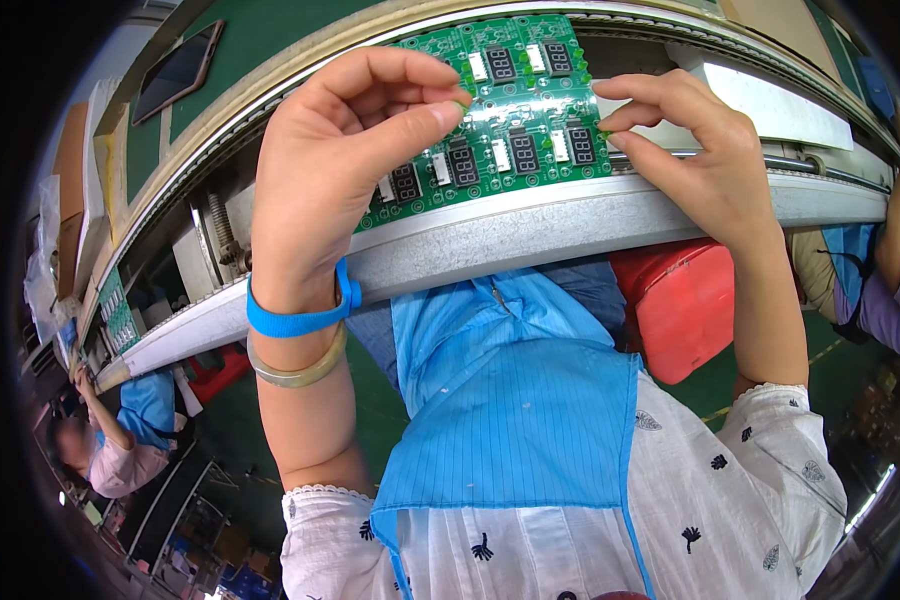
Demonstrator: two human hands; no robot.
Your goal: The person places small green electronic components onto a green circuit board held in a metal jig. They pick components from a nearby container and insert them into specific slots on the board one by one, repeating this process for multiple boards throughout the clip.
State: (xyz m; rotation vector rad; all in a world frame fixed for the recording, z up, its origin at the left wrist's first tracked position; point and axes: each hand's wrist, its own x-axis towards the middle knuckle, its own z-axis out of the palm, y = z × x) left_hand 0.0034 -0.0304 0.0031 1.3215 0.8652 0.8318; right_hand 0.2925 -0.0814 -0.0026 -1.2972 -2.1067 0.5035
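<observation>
A green circuit board panel [545, 110] lies on the rail line before me, carrying black digit displays [523, 152], white connectors [500, 155] and several small green parts. Over its left side is my left hand [345, 150], thumb and forefinger pinched together at a small green part [460, 105]. My right hand [695, 150] is at the panel's right edge. Its thumb and bent fingers come together on another small green part [604, 134]; how firmly they grip it is hard to see. A blue band and a bangle circle my left wrist.
A metal rail [530, 215] runs along the near side of the panel. A phone [178, 70] lies on the green surface at far left. Below the rail stands a red stool [675, 310]. Other people work at both sides, and another board [117, 310] sits farther left.
</observation>
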